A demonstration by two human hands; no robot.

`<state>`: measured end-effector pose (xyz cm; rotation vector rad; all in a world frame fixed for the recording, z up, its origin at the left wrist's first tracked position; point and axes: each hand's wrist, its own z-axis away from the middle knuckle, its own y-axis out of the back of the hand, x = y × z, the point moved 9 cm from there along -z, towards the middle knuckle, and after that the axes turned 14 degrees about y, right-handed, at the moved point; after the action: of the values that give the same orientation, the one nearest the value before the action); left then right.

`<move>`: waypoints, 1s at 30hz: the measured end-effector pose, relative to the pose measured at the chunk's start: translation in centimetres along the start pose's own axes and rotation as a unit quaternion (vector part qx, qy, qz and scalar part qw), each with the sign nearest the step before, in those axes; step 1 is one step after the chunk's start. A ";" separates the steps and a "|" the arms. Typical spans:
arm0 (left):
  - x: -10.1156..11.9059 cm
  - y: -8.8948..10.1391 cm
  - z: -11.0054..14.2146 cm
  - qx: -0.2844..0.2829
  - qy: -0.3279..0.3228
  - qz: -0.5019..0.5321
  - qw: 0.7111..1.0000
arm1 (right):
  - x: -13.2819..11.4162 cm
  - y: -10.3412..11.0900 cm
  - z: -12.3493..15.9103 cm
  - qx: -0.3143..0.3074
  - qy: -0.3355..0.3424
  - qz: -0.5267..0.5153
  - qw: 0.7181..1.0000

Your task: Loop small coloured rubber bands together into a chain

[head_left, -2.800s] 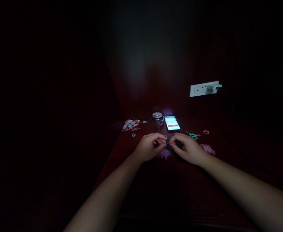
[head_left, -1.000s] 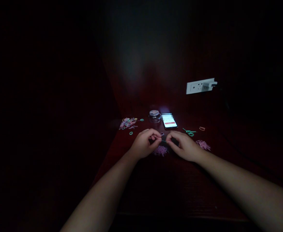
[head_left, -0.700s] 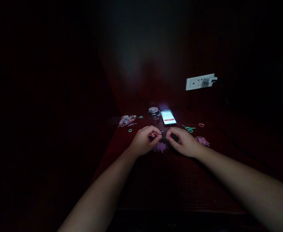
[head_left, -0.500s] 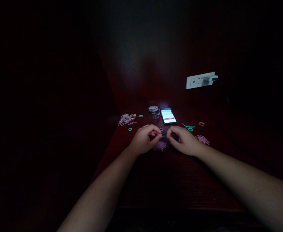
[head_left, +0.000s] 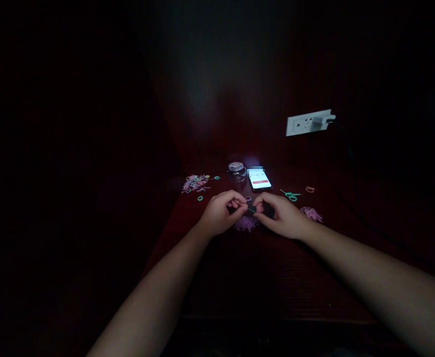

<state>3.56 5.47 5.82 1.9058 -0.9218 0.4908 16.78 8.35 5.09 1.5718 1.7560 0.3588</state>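
Observation:
My left hand (head_left: 222, 213) is closed in a pinch on a thin green rubber band (head_left: 251, 209) above the dark red tabletop. The free end of the band reaches toward my right hand (head_left: 281, 215), whose thumb and forefinger stand apart. Whether that end touches the right thumb is hard to make out. Beneath and between the hands lies a pile of purple bands (head_left: 245, 224). Just beyond the fingertips sits a single purple ring-shaped band (head_left: 248, 199).
A heap of mixed coloured bands (head_left: 195, 183) lies at the left. Behind the hands stand a lidded clear jar (head_left: 236, 172) and a lit phone (head_left: 260, 179). Green bands (head_left: 291, 196), an orange band (head_left: 310, 189) and pink bands (head_left: 312, 214) lie rightward. A wall socket (head_left: 308, 123) holds a plug.
My right thumb and forefinger have parted from their pinch on the green band. The band, taut between both hands before, now hangs slanted from my left hand.

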 end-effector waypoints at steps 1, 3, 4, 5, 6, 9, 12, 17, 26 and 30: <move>0.0 -0.2 0.0 -0.009 0.000 0.002 1.000 | -0.1 -0.1 -0.1 -0.005 0.001 -0.004 1.000; -0.1 -0.5 0.0 -0.017 0.001 0.004 1.000 | -0.3 -0.3 -0.2 -0.013 0.009 0.001 1.000; -0.1 -0.5 0.0 -0.017 0.000 0.005 1.000 | -0.3 -0.3 -0.2 -0.015 0.014 0.007 1.000; -0.1 -0.5 0.0 -0.018 0.000 0.006 1.000 | -0.4 -0.3 -0.2 -0.015 0.017 0.014 1.000; -0.1 -0.5 0.0 -0.018 -0.001 0.007 1.000 | -0.3 -0.2 -0.2 -0.016 0.018 0.020 1.000; -0.1 -0.4 0.0 -0.020 -0.002 0.004 1.000 | -0.2 -0.2 -0.2 -0.018 0.020 0.028 0.999; -0.1 -0.3 0.0 -0.018 -0.002 -0.004 1.000 | -0.2 -0.1 -0.2 -0.019 0.019 0.033 0.999; -0.2 -0.1 0.1 -0.006 -0.006 -0.012 1.000 | 0.0 0.2 -0.1 -0.005 0.018 0.034 0.999; -0.2 -0.2 0.1 -0.008 -0.009 -0.009 1.000 | 0.1 -0.2 0.0 -0.009 0.016 0.008 1.000; -0.1 -0.2 0.1 -0.012 -0.008 -0.007 1.000 | 0.0 -0.1 0.0 -0.014 0.019 0.018 1.000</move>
<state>3.65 5.53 5.57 1.8962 -0.9201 0.4561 16.67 8.33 5.05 1.5879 1.7471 0.4314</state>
